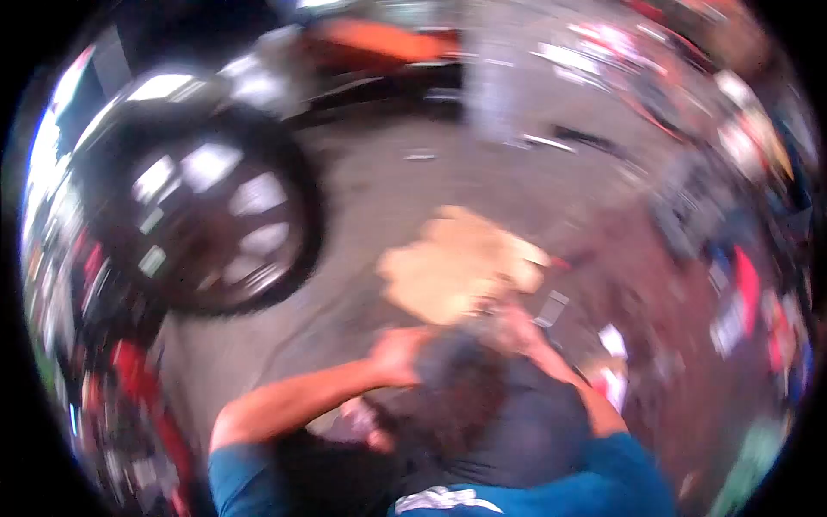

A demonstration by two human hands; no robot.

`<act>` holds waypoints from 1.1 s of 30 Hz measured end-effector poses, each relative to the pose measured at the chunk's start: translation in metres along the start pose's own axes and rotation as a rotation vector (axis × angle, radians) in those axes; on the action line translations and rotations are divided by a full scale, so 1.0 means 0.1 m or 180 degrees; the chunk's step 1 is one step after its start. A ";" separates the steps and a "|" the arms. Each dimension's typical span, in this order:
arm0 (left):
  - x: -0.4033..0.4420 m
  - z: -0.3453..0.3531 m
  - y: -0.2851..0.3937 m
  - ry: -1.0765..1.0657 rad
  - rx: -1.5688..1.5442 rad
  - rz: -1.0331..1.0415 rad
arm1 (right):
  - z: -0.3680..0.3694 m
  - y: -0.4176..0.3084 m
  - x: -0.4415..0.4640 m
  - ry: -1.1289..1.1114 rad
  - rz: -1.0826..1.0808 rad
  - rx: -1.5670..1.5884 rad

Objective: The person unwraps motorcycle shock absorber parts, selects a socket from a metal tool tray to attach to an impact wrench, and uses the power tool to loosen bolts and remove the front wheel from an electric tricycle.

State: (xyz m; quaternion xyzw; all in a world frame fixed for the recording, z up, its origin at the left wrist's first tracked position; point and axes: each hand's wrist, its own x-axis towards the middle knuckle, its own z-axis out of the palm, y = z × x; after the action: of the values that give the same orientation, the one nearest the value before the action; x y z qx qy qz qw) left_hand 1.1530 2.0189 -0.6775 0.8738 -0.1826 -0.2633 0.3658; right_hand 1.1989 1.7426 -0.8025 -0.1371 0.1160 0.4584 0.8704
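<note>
Strong motion blur smears the whole head view. My left hand [401,355] is against the left side of a dark rounded shape [461,366], which may be my knee or a part I hold; I cannot tell. On that shape's other side, my right hand [517,330] reaches forward near a small greyish thing [487,317] too blurred to name. The fingers of both hands are smeared. Just beyond them a ragged piece of tan cardboard [452,258] lies flat on the floor.
A large wheel with a dark tyre [306,198] stands at the left. A red bar-like thing [142,388] is at the lower left. An orange object [379,40] and a pale post [493,77] stand at the back. Blurred clutter, including a dark grey heap [693,202], lines the right.
</note>
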 end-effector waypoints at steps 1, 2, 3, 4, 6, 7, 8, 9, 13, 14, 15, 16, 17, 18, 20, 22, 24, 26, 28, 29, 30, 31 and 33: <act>0.00 -0.01 0.18 -0.0168 0.0101 -0.0195 | 0.30 0.01 0.00 0.0661 -0.0536 -0.0710; 0.05 -0.09 0.41 -0.0348 0.0038 -0.0340 | 0.62 0.00 0.02 0.1460 -0.0900 -0.1494; 0.06 0.03 0.41 -0.0214 -0.0005 -0.0212 | 0.57 -0.09 0.09 0.1681 -0.0481 -0.0254; 0.10 0.10 0.44 -0.0198 0.0074 -0.0231 | 0.38 -0.14 0.09 0.1717 -0.0590 -0.0771; 0.20 0.10 0.46 -0.0178 0.0149 -0.0140 | -0.02 -0.23 0.05 0.1712 -0.0671 -0.1206; 0.20 0.21 0.42 -0.0150 0.0137 -0.0048 | -0.20 -0.26 -0.02 0.1700 -0.0593 -0.1140; 0.21 0.31 0.40 -0.0128 0.0121 0.0036 | -0.41 -0.28 -0.10 0.1014 -0.0544 -0.0723; 0.24 0.37 0.38 -0.0117 0.0049 0.0072 | -0.07 -0.17 -0.09 0.2467 -0.0991 -0.1408; 0.47 0.88 0.16 -0.0086 -0.0008 0.0147 | 0.06 -0.11 -0.19 0.2490 -0.1097 -0.1559; 0.48 0.92 0.21 -0.0040 0.0047 0.0156 | 0.07 -0.11 -0.22 0.2583 -0.1122 -0.1489; 0.47 0.95 0.23 0.0007 0.0094 0.0159 | 0.06 -0.11 -0.26 0.2635 -0.0999 -0.1489; 0.47 0.95 0.28 -0.0333 0.0116 -0.0025 | 0.04 -0.10 -0.27 0.2676 -0.0878 -0.1479; 0.48 0.99 0.28 -0.0341 0.0070 -0.0075 | 0.01 -0.10 -0.28 0.2720 -0.0759 -0.1470; 0.51 1.10 0.29 -0.0356 0.0015 -0.0123 | -0.03 -0.10 -0.32 0.2776 -0.0638 -0.1460; 0.49 1.21 0.31 -0.0346 0.0008 -0.0087 | -0.09 -0.11 -0.36 0.2888 -0.0405 -0.1437; 0.40 1.17 0.40 -0.0313 -0.0076 -0.0230 | -0.07 -0.16 -0.38 0.2950 -0.0097 -0.1604; 0.42 1.24 0.41 -0.0261 -0.0116 -0.0293 | -0.18 -0.27 -0.42 0.2793 0.0109 -0.3302; 0.53 1.53 0.31 -0.0217 -0.0081 -0.0275 | -0.27 -0.33 -0.42 0.2699 0.0074 -0.4722; 0.55 1.62 0.29 -0.0236 -0.0205 -0.0360 | -0.47 -0.34 -0.44 0.2727 -0.0141 -0.4909; 0.54 1.61 0.28 -0.0255 -0.0255 -0.0408 | -0.51 -0.34 -0.42 0.2737 -0.0254 -0.4986; 0.53 1.59 0.28 -0.0221 -0.0156 -0.0394 | -0.53 -0.40 -0.41 0.2694 -0.0234 -0.6152; 0.52 1.56 0.28 -0.0186 -0.0059 -0.0385 | -0.56 -0.43 -0.40 0.2731 -0.0129 -0.6221; 0.53 1.49 0.25 -0.0325 0.0031 -0.0412 | -0.44 -0.45 -0.35 0.2697 0.0199 -0.6543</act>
State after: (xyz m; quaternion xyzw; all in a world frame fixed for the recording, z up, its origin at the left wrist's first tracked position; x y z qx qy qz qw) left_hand 1.1032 1.8944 -0.7650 0.8710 -0.1453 -0.3297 0.3339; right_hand 1.2135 1.6762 -0.8259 -0.9356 -0.0277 0.2742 0.2206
